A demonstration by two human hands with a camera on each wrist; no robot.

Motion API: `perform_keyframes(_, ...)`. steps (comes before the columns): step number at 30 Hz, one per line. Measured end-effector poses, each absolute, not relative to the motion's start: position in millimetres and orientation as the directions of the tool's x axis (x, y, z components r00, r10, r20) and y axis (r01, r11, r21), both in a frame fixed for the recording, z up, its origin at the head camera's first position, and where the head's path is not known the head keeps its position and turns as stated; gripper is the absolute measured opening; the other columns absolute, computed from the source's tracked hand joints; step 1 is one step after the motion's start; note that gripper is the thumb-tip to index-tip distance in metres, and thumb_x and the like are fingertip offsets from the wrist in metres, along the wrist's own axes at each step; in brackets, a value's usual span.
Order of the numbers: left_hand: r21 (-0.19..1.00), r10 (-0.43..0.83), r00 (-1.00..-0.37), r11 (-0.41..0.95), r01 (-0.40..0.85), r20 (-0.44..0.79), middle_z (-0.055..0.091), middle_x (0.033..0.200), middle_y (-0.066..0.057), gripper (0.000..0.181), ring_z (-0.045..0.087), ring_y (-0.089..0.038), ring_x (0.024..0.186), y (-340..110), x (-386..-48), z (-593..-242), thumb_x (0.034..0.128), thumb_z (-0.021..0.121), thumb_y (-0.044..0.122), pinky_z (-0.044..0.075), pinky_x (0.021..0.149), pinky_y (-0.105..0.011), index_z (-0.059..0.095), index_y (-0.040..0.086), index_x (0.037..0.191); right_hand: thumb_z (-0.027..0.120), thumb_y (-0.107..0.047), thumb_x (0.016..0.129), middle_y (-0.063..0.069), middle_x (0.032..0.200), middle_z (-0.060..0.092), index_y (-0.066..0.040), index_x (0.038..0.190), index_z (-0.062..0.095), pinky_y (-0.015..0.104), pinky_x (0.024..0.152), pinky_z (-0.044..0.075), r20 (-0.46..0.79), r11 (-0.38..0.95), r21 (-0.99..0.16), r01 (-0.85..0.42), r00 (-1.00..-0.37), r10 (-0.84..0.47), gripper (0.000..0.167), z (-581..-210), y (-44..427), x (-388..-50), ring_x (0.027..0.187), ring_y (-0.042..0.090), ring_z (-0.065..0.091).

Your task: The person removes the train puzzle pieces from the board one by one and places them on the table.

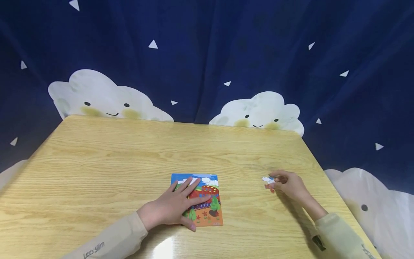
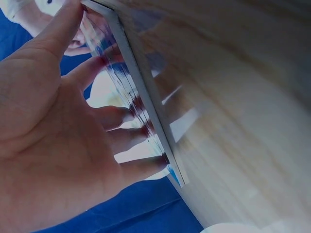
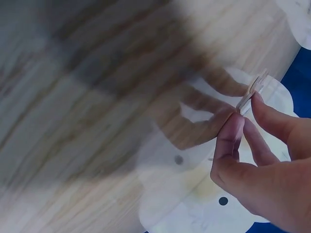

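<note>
While flat rectangular multicoloured puzzle board (image 1: 209,217), lower centre of frame, is touched by left hand (image 1: 174,205), fingers splayed, small white-blue-red puzzle piece (image 1: 267,180), lower right, is pinched by right hand (image 1: 290,184).

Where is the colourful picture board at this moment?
In the head view, the colourful picture board lies on the wooden table, just below the image centre, partly under the spread left hand and left of the right hand.

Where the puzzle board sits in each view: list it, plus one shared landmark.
Head: the puzzle board lies below centre, partly under the left hand.
Left wrist: nearly edge-on, slanting from upper left to lower middle.
Right wrist: not visible.
Shared landmark: the wooden tabletop.
</note>
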State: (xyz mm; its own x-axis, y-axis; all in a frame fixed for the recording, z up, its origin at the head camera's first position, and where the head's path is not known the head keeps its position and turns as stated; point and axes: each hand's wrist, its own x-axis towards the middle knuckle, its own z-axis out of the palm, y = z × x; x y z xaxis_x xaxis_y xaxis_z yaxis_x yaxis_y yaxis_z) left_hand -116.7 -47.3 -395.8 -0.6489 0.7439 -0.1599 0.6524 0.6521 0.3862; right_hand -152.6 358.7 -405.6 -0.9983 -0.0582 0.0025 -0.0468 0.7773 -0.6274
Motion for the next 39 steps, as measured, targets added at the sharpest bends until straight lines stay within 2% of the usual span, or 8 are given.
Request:
perform_keyframes(14, 0.373, 0.759, -0.638, 0.634, 0.677, -0.133, 0.010, 0.162, -0.018, 0.086, 0.009, -0.041, 0.147, -49.1, -116.7, -397.0, 0.0785, 0.069, 0.057, 0.019, 0.109, -0.066, 0.037, 0.029, 0.153, 0.076, -0.006, 0.085, 0.010, 0.087, 0.067, 0.004, 0.114, 0.067, 0.025, 0.054, 0.049, 0.022, 0.749, -0.660, -0.057, -0.998, -0.057, 0.032, -406.9, 360.1, -151.9, 0.074, 0.017, 0.063)
perform_keyframes(20, 0.376, 0.763, -0.636, 0.625, 0.684, -0.113, 0.011, 0.162, -0.019, 0.084, 0.010, -0.042, 0.147, -50.7, -115.9, -395.9, 0.0792, 0.068, 0.058, 0.020, 0.109, -0.066, 0.038, 0.028, 0.152, 0.071, -0.002, 0.088, 0.017, 0.086, 0.067, 0.007, 0.112, 0.066, 0.029, 0.052, 0.052, 0.048, 0.644, -0.762, -0.076, -0.997, -0.061, 0.026, -402.1, 345.5, -148.7, 0.069, 0.020, 0.069)
perform_keyframes(23, 0.374, 0.761, -0.640, 0.627, 0.683, -0.106, 0.012, 0.161, -0.020, 0.083, 0.011, -0.043, 0.146, -52.1, -114.7, -394.9, 0.0799, 0.067, 0.058, 0.021, 0.109, -0.066, 0.039, 0.027, 0.152, 0.071, -0.003, 0.089, 0.021, 0.094, 0.070, 0.010, 0.111, 0.066, 0.027, 0.058, 0.053, 0.018, 0.573, -0.816, -0.074, -0.995, -0.103, 0.026, -400.6, 324.7, -148.1, 0.074, 0.017, 0.069)
perform_keyframes(25, 0.372, 0.760, -0.643, 0.627, 0.685, -0.098, 0.012, 0.161, -0.021, 0.082, 0.012, -0.043, 0.146, -53.6, -113.7, -395.2, 0.0803, 0.066, 0.059, 0.022, 0.108, -0.066, 0.040, 0.027, 0.152, 0.069, -0.002, 0.090, 0.024, 0.102, 0.069, 0.013, 0.113, 0.064, 0.027, 0.068, 0.056, -0.038, 0.494, -0.869, -0.040, -0.988, -0.147, 0.028, -399.8, 306.5, -147.5, 0.081, 0.018, 0.069)
perform_keyframes(27, 0.374, 0.759, -0.645, 0.625, 0.685, -0.087, 0.013, 0.161, -0.022, 0.081, 0.013, -0.044, 0.146, -55.9, -112.8, -395.9, 0.0804, 0.066, 0.059, 0.022, 0.108, -0.067, 0.042, 0.026, 0.151, 0.066, -0.001, 0.091, 0.028, 0.111, 0.066, 0.016, 0.117, 0.061, 0.030, 0.081, 0.055, -0.097, 0.399, -0.917, 0.008, -0.974, -0.204, 0.031, -399.0, 287.4, -147.6, 0.092, 0.023, 0.070)
perform_keyframes(30, 0.377, 0.756, -0.651, 0.625, 0.684, -0.071, 0.013, 0.160, -0.023, 0.081, 0.014, -0.045, 0.145, -62.3, -111.4, -397.9, 0.0803, 0.064, 0.061, 0.022, 0.107, -0.067, 0.043, 0.026, 0.150, 0.062, -0.002, 0.094, 0.030, 0.119, 0.063, 0.017, 0.125, 0.055, 0.037, 0.092, 0.051, -0.186, 0.272, -0.956, 0.106, -0.939, -0.290, 0.037, -397.6, 256.1, -148.7, 0.104, 0.033, 0.067)
perform_keyframes(34, 0.377, 0.747, -0.663, 0.630, 0.679, -0.052, 0.015, 0.159, -0.025, 0.081, 0.016, -0.048, 0.143, -71.2, -109.9, -399.6, 0.0802, 0.063, 0.062, 0.023, 0.106, -0.068, 0.045, 0.025, 0.149, 0.062, -0.003, 0.095, 0.028, 0.121, 0.062, 0.016, 0.128, 0.054, 0.038, 0.096, 0.049, -0.230, 0.179, -0.968, 0.176, -0.906, -0.356, 0.039, -396.6, 218.1, -153.1, 0.108, 0.032, 0.066)
perform_keyframes(39, 0.383, 0.743, -0.668, 0.629, 0.677, -0.040, 0.017, 0.158, -0.028, 0.080, 0.018, -0.050, 0.142, -73.9, -109.8, -401.4, 0.0797, 0.063, 0.062, 0.025, 0.105, -0.069, 0.047, 0.025, 0.148, 0.060, 0.003, 0.094, 0.031, 0.119, 0.062, 0.019, 0.126, 0.053, 0.037, 0.096, 0.049, -0.246, 0.107, -0.969, 0.222, -0.904, -0.350, 0.036, -399.1, 193.8, -156.7, 0.109, 0.030, 0.066)
